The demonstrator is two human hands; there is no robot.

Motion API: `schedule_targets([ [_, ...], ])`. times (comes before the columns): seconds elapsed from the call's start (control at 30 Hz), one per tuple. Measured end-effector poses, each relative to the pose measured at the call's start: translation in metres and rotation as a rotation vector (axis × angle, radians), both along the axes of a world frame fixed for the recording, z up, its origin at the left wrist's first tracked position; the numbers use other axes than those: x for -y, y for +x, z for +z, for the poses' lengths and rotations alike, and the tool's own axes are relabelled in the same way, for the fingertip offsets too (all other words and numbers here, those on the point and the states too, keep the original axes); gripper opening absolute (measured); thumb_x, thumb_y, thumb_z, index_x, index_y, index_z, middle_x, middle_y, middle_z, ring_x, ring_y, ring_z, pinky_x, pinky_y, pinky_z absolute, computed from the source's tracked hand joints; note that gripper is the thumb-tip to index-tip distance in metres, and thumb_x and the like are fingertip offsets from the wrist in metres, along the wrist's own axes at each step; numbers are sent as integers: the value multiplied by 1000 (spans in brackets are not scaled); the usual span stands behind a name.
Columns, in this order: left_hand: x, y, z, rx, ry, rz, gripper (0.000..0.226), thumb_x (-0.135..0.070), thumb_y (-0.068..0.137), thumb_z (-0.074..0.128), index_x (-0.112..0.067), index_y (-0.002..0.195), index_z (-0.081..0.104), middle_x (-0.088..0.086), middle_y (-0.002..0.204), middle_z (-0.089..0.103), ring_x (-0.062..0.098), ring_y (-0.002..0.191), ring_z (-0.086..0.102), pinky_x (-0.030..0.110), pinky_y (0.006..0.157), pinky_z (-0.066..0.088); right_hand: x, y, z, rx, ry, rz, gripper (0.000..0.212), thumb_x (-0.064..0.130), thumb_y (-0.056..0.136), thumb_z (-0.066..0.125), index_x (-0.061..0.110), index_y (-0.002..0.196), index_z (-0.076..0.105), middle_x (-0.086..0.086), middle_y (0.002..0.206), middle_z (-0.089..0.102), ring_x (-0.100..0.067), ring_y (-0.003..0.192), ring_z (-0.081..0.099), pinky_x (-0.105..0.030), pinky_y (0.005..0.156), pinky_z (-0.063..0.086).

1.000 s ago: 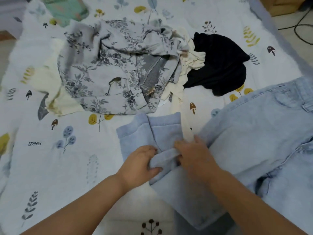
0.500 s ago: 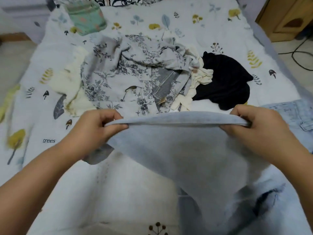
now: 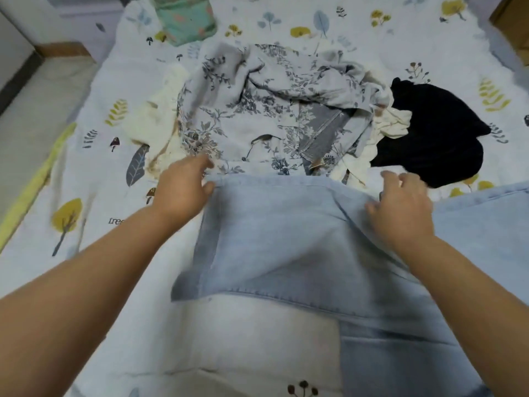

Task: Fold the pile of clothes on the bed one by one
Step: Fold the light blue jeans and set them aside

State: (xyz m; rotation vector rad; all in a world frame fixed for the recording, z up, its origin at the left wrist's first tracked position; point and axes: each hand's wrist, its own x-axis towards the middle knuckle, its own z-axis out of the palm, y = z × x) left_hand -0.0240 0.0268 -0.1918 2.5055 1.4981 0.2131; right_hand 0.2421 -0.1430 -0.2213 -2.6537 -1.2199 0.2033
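Light blue jeans (image 3: 280,239) lie on the bed in front of me, one leg laid flat with its hem pointing at the pile. My left hand (image 3: 183,190) rests at the hem's left corner, fingers spread, thumb touching the edge. My right hand (image 3: 400,207) lies on the hem's right side, fingers apart and blurred. Behind the hem is the pile: a grey floral garment (image 3: 257,116), a cream garment (image 3: 148,121) under its left side, and a black garment (image 3: 435,133) to the right.
The white bedsheet (image 3: 86,173) has leaf and mushroom prints. A green patterned folded item (image 3: 186,18) sits at the far edge. The bed's left edge drops to the floor (image 3: 25,116). Wooden furniture (image 3: 512,21) stands at the top right.
The jeans leg, held up stretched between both hands half a second ago, now lies flat on the bed. Both hands have loosened and their fingers have spread.
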Motion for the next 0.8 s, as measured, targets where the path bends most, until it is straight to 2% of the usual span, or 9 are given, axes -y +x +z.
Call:
schedule_targets([
  [0.1, 22, -16, -45, -125, -151, 174, 38, -21, 89, 57, -3, 121, 52, 22, 119, 56, 39, 110, 52, 44, 89, 42, 11, -37, -28, 7, -98, 232, 51, 17, 79, 65, 3, 126, 50, -26, 126, 46, -43, 115, 43, -50, 93, 38],
  [0.2, 45, -29, -84, -247, -354, 363, 46, -37, 91, 52, 1, 117, 45, 24, 120, 52, 41, 113, 49, 45, 90, 41, 31, -83, -55, -63, -255, 465, 62, 36, 52, 82, 3, 102, 65, -26, 109, 59, -44, 94, 62, -50, 74, 52],
  [0.3, 56, -38, -111, -207, -520, 506, 50, -44, 91, 51, 1, 112, 48, 23, 118, 56, 39, 111, 52, 40, 90, 42, 44, -120, -72, -66, -521, 611, 88, 54, 58, 77, 2, 125, 53, -33, 139, 37, -47, 126, 42, -57, 97, 38],
  [0.33, 56, -39, -115, -163, -537, 516, 45, -41, 90, 53, 1, 108, 51, 22, 114, 58, 38, 107, 55, 38, 87, 43, 46, -127, -74, -60, -552, 611, 89, 53, 53, 81, 3, 123, 56, -34, 139, 37, -48, 127, 40, -59, 97, 37],
  [0.4, 54, -42, -117, -65, -529, 511, 31, -30, 90, 57, 1, 90, 55, 21, 103, 62, 37, 99, 58, 33, 74, 41, 53, -133, -83, -36, -541, 614, 55, 34, 41, 87, 5, 85, 71, -32, 111, 61, -47, 99, 62, -54, 72, 54],
  [0.47, 49, -46, -112, 16, -490, 504, 30, -24, 90, 57, -7, 68, 46, 18, 86, 60, 37, 94, 57, 31, 68, 34, 58, -131, -94, -29, -496, 627, 9, 14, 55, 66, 7, 62, 65, -25, 82, 69, -39, 70, 67, -36, 50, 54],
  [0.6, 36, -66, -80, 93, -319, 461, 37, -19, 89, 57, -13, 61, 35, 6, 63, 43, 33, 77, 50, 33, 63, 27, 49, -143, -70, -95, -323, 660, 23, 11, 32, 71, 12, 50, 57, -5, 36, 48, -18, 26, 47, -17, 26, 29],
  [0.7, 31, -102, -59, -9, -248, 464, 36, -19, 88, 58, -13, 60, 36, 6, 63, 44, 30, 73, 46, 34, 61, 26, 59, -166, -50, -89, -255, 700, 17, 25, 44, 52, 11, 48, 62, -7, 33, 48, -13, 24, 47, -17, 26, 31],
  [0.8, 38, -134, -60, -339, -521, 416, 26, -25, 89, 59, -10, 68, 52, 8, 64, 54, 32, 71, 59, 32, 60, 40, 67, -172, -43, -117, -322, 740, 33, 40, 30, 76, 19, 53, 65, -2, 40, 55, -10, 34, 54, -18, 33, 38],
])
